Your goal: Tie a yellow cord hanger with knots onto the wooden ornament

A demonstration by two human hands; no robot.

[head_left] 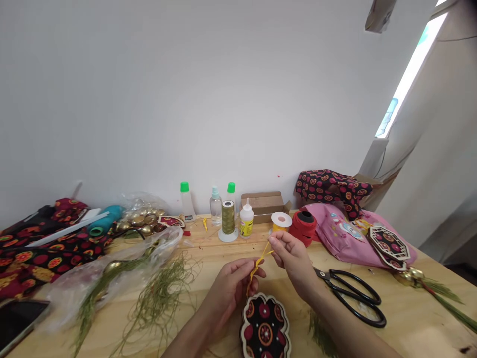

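Observation:
My left hand (233, 286) is closed in a pinch on a yellow cord (257, 266) just above a scalloped ornament (265, 327) covered in black fabric with red and orange circles, which lies on the wooden table (208, 258). My right hand (292, 258) pinches the upper end of the same yellow cord, a little higher and to the right. The cord runs between the two hands.
Black scissors (356, 296) lie right of my right hand. Behind stand an olive thread cone (227, 219), a glue bottle (246, 221), a yellow spool (281, 221), a red spool (303, 226) and a cardboard box (263, 205). Green threads (156, 293) and patterned fabric (33, 248) lie left; a pink bag (343, 233) right.

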